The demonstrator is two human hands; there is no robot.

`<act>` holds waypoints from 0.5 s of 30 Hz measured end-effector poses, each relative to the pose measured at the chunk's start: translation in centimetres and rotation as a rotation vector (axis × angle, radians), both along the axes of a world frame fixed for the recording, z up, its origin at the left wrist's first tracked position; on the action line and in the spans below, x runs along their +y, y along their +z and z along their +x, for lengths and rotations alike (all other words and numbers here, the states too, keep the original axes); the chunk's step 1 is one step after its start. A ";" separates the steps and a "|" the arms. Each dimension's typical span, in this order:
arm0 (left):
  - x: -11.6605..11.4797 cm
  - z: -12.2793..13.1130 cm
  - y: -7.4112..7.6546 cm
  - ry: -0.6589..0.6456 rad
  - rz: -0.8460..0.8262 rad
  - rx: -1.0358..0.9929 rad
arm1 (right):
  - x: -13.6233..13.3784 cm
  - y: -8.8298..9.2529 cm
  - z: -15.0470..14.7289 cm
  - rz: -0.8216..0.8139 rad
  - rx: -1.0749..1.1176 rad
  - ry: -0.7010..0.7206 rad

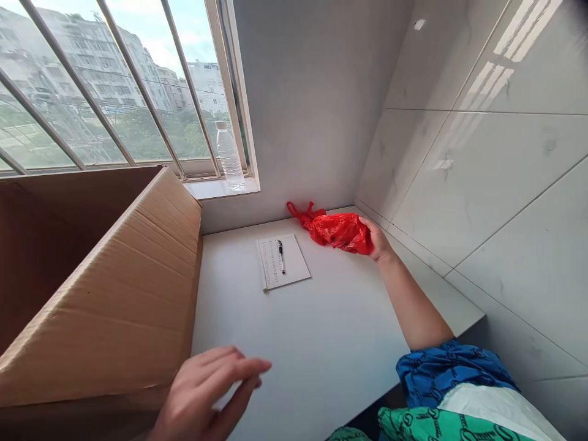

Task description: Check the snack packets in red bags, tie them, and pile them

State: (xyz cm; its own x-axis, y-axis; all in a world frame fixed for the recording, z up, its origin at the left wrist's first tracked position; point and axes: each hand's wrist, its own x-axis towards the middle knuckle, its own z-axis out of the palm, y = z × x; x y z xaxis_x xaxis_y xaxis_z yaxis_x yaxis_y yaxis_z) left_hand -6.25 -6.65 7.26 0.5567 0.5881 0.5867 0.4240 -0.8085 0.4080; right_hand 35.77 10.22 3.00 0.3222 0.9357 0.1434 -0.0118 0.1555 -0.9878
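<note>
The red bag, contents hidden, is gripped by the right hand, fingertips obscured. The left hand, fingers loosely curled, is held beside the cut-off carton at left.

Daylight from window, glare on tiled wall (striped, upper right), gray wall shaded

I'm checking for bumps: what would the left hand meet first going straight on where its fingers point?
The left hand would likely meet the right forearm, though depth is unclear; it might brush the table first.
</note>
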 end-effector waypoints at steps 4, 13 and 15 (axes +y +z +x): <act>4.4 3.0 -0.8 0.139 -0.134 -0.098 | -3.0 1.0 -4.7 0.027 0.091 0.349; 8.2 5.5 -4.8 0.307 -0.424 0.042 | -5.8 -2.4 -11.6 0.021 -0.391 0.693; 8.2 5.7 -6.2 0.289 -0.507 0.085 | -6.3 -2.8 -11.9 0.142 -0.590 0.565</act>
State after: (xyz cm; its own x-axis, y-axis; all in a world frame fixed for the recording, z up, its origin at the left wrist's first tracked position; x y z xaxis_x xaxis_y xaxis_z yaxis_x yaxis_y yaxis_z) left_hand -0.55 1.52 1.08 0.3648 0.9185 0.1525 0.6465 -0.3678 0.6685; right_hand 23.85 3.95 0.16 -0.3561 0.8943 0.2709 0.3886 0.4053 -0.8275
